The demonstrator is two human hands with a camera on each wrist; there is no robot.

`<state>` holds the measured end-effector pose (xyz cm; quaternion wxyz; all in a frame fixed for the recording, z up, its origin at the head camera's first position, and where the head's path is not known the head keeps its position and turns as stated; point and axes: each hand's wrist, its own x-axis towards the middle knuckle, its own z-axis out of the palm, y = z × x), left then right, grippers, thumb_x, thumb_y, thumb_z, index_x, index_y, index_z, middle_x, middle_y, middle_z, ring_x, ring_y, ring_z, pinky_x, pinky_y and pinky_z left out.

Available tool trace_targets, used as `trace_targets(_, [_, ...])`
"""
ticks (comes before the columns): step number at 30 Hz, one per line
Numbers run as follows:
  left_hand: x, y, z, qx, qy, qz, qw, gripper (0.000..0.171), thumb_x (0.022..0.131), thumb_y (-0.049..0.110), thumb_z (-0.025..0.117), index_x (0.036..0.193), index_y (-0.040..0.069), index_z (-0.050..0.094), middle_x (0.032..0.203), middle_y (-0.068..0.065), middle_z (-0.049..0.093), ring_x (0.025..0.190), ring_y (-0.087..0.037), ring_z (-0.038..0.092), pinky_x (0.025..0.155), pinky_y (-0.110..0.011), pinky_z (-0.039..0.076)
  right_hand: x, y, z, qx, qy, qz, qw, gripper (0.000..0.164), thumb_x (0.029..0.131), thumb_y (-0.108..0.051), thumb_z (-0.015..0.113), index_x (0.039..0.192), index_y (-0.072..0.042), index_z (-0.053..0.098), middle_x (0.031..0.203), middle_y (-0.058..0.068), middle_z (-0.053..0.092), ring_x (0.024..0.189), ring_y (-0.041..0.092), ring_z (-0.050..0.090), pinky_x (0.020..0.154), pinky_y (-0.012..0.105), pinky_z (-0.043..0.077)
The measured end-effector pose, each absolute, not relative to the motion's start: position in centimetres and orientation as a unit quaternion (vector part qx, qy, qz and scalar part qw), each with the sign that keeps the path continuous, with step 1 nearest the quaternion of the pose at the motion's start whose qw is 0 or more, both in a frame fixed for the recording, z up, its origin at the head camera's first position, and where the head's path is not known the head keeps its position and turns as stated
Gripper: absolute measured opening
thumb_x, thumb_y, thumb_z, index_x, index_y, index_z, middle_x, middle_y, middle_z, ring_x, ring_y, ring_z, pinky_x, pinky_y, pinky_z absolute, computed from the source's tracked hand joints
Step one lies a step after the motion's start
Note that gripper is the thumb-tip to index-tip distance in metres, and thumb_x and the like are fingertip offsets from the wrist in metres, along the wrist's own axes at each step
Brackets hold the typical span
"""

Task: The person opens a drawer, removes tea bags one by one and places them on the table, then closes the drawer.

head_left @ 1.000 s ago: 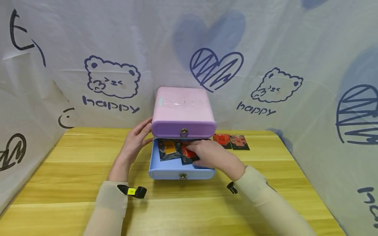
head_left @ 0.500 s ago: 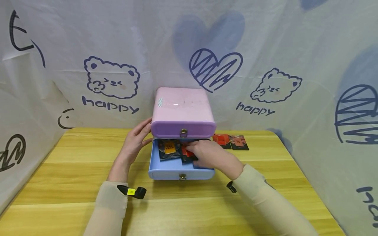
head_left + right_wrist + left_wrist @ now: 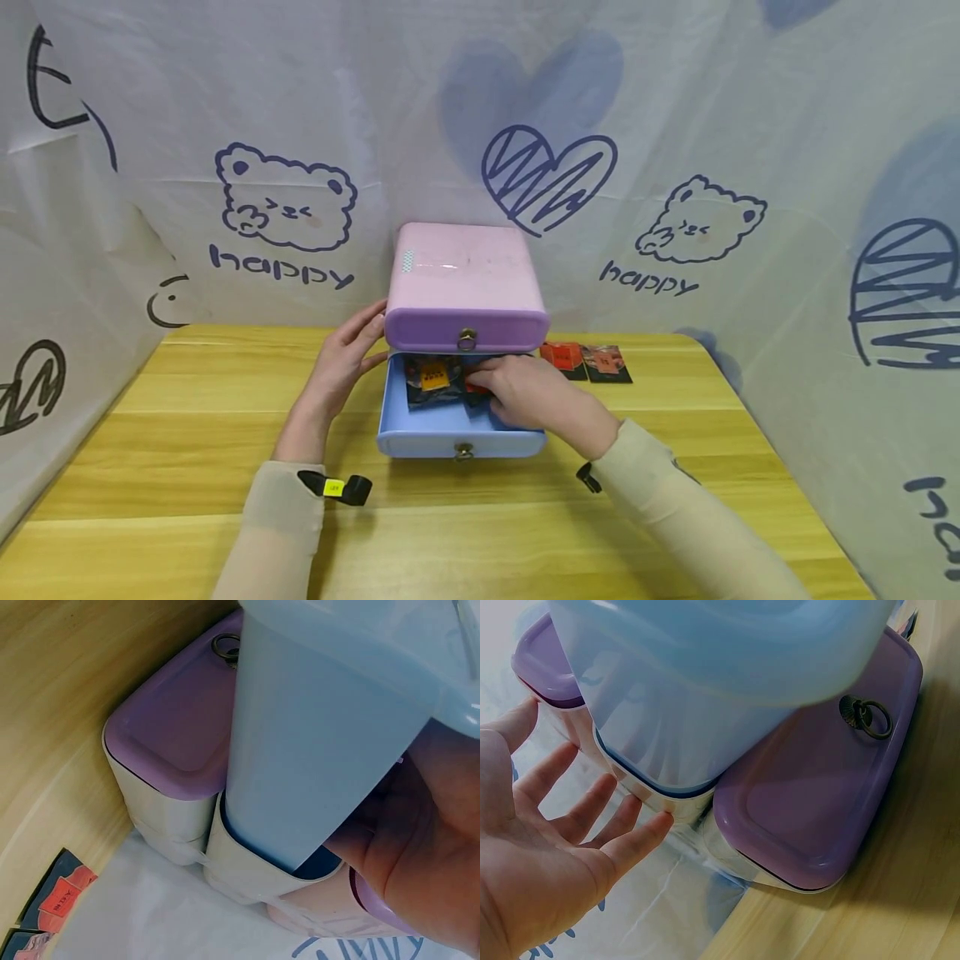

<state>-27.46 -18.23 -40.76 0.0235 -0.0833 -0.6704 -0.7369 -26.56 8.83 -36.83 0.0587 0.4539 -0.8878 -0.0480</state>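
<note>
A small drawer cabinet (image 3: pixel 465 262) with a pink top stands at the back of the table. Its blue drawer (image 3: pixel 427 443) is pulled out below a purple drawer (image 3: pixel 423 330). My left hand (image 3: pixel 339 367) is spread along the cabinet's left side; in the left wrist view its fingertips (image 3: pixel 664 819) reach the pale casing. My right hand (image 3: pixel 536 393) is inside the blue drawer, gripping a black sachet with a red label (image 3: pixel 474 388), mostly hidden under the fingers. Left of it lies a black sachet with an orange label (image 3: pixel 433 377).
Two more sachets (image 3: pixel 562 358) with red labels lie side by side on the table, right of the cabinet. A lower purple drawer (image 3: pixel 802 795) with a ring pull is closed beneath the blue one. A printed cloth (image 3: pixel 450 108) hangs close behind.
The red-labelled sachet has slid further back into the drawer, so less of it shows under my right hand. The orange-labelled sachet has shifted slightly. My left hand has stayed put.
</note>
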Motion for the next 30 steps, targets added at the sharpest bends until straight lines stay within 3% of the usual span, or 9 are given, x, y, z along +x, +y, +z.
trace_targets(7, [-27.5, -18.2, -40.8, -0.090, -0.667, -0.739, 0.026, 0.052, 0.089, 0.043, 0.053, 0.135, 0.023, 0.044, 0.141, -0.005, 0.037, 0.120, -0.018, 0.039, 0.098, -0.053, 0.038, -26.2, 8.7, -36.5, 0.458, -0.881, -0.066, 0.094, 0.032, 0.083, -0.008, 0.052, 0.109, -0.020, 0.066, 0.105, -0.006, 0.064, 0.090, 0.011, 0.057, 0.070, 0.032, 0.054])
trace_targets(14, [-27.4, -18.1, -40.8, -0.091, -0.667, -0.739, 0.025, 0.051, 0.089, 0.043, 0.053, 0.135, 0.023, 0.044, 0.141, -0.004, 0.037, 0.119, -0.017, 0.039, 0.098, -0.052, 0.038, -25.7, 8.7, -36.0, 0.445, -0.885, -0.094, 0.102, 0.030, 0.088, -0.010, 0.050, 0.109, -0.023, 0.066, 0.102, -0.008, 0.064, 0.085, 0.009, 0.057, 0.060, 0.030, 0.054])
trace_targets(30, [-27.3, -18.2, -40.7, -0.090, -0.669, -0.738, 0.026, 0.051, 0.089, 0.044, 0.053, 0.135, 0.024, 0.044, 0.142, -0.003, 0.036, 0.119, -0.017, 0.039, 0.098, -0.052, 0.038, -24.0, 9.2, -34.1, 0.423, -0.898, -0.079, 0.085, 0.032, 0.082, -0.009, 0.050, 0.103, -0.025, 0.067, 0.088, -0.011, 0.064, 0.065, 0.004, 0.048, 0.044, 0.022, 0.043])
